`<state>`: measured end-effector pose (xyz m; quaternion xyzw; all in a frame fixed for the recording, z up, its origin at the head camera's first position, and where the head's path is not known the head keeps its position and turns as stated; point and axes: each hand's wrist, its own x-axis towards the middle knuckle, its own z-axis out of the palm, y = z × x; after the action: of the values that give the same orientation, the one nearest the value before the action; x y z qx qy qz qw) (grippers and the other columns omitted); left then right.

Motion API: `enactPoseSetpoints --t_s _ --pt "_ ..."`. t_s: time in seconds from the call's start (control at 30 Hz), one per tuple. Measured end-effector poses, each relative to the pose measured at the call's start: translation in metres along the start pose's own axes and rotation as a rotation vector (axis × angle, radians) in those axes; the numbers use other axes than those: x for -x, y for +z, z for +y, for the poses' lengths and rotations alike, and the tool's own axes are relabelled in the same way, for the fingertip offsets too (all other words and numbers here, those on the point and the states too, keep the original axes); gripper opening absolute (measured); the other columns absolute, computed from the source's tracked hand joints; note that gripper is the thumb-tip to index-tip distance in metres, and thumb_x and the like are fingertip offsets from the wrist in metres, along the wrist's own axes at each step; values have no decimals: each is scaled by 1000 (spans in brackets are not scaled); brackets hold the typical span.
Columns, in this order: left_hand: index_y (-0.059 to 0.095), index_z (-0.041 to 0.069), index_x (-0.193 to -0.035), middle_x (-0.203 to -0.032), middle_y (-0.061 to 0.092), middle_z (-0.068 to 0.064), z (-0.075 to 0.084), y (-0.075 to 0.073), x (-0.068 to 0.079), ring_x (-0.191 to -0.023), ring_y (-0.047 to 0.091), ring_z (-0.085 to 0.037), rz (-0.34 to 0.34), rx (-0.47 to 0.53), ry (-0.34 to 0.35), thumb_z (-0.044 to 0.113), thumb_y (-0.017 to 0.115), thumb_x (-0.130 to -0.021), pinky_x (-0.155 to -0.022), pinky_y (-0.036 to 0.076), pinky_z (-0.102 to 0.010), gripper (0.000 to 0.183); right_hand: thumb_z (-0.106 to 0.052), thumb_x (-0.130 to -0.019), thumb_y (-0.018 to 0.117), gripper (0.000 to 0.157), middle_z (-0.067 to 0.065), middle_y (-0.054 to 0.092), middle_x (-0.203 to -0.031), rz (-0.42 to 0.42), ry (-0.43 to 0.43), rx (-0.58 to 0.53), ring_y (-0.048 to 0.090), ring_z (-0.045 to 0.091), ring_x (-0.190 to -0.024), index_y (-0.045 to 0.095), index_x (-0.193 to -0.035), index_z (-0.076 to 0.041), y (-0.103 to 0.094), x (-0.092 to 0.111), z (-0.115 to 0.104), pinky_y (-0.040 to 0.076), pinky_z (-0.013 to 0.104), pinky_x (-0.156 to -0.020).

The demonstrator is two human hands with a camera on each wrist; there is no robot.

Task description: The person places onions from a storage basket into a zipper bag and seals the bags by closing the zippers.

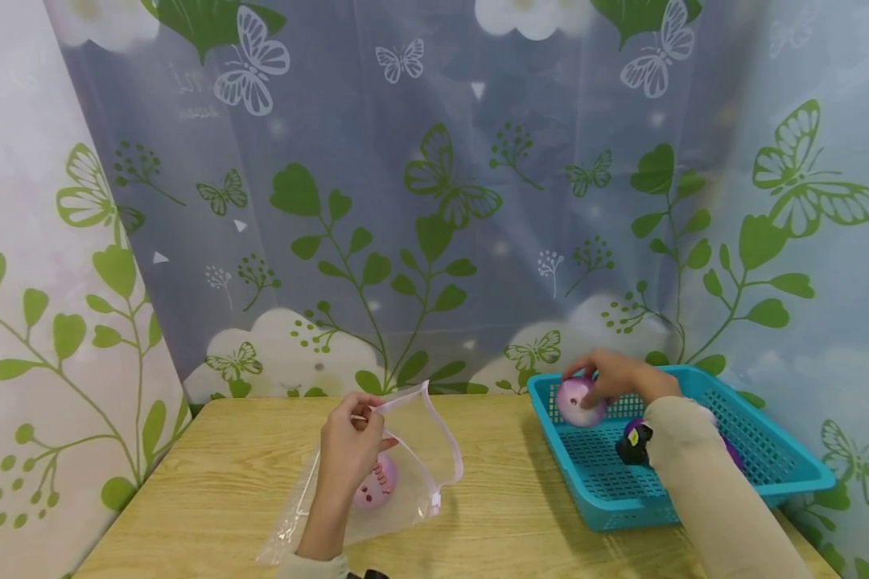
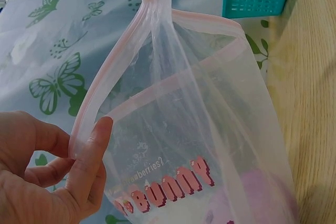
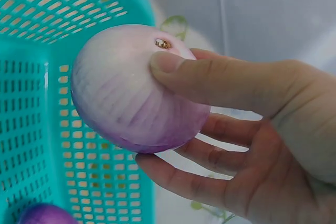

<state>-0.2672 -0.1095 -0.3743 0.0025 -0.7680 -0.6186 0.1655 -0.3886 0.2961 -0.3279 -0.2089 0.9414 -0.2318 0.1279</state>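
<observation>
Currently one purple-and-white round onion (image 1: 380, 486) shows through a clear plastic bag with pink zip edging and red "BUNNY" lettering (image 1: 414, 494), and I read it as lying inside. The bag sits on a pale wood-grain table (image 1: 507, 466), its mouth parted, the zip not closed.

Left hand (image 1: 349, 442): pinches the bag's edge between thumb and fingers.

Right hand (image 1: 615, 376): grips a second onion, pale on top and purple-streaked below (image 1: 574, 412), thumb near the root end, fingers beneath. This onion is at the far left corner of a turquoise perforated plastic basket (image 1: 608, 515); whether it clears the rim I cannot tell.

Progress, my estimate: partway. One onion bagged, one in hand and not yet bagged. Left over: at least one deep-purple round item (image 3: 47, 215) in the basket; the sleeve (image 1: 710, 482) hides the full count.
</observation>
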Motion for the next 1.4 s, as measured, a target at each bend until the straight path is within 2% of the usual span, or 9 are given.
enactPoseSetpoints --t_s 0.53,0.87,1.03,1.17,1.4 --pt "66 -1 -109 -92 53 -10 -1 0 1 -73 59 -19 -2 3 4 0 52 -97 -69 68 -37 19 -12 -83 83 48 22 68 -125 79 -159 74 66 29 -101 71 -129 -6 -7 3 -32 62 35 -74" --pt "66 -1 -109 -93 53 -10 -1 -1 0 -74 60 -19 1 2 9 1 52 -97 -65 67 -30 19 -13 -83 83 49 15 70 -123 88 -194 74 64 23 -97 71 -130 -9 -2 0 -58 60 32 -76" --pt "66 -1 -109 -93 53 -11 -1 0 0 -75 60 -19 1 1 5 1 52 -97 -68 68 -34 19 -13 -81 83 48 13 71 -120 92 -250 84 64 22 -95 72 -128 -9 3 -1 -71 59 29 -76" --pt "66 -1 -109 -93 53 -11 -1 0 0 -74 60 -19 2 3 6 1 52 -97 -70 68 -40 19 -13 -82 83 48 12 70 -123 89 -271 74 64 24 -100 72 -129 -10 9 -2 -80 58 29 -79" --pt "66 -2 -109 -92 53 -10 -1 0 0 -72 60 -19 4 6 10 0 52 -97 -69 68 -39 19 -15 -82 84 48 10 71 -123 93 -285 59 66 26 -103 72 -129 -13 20 -4 -97 60 32 -80"
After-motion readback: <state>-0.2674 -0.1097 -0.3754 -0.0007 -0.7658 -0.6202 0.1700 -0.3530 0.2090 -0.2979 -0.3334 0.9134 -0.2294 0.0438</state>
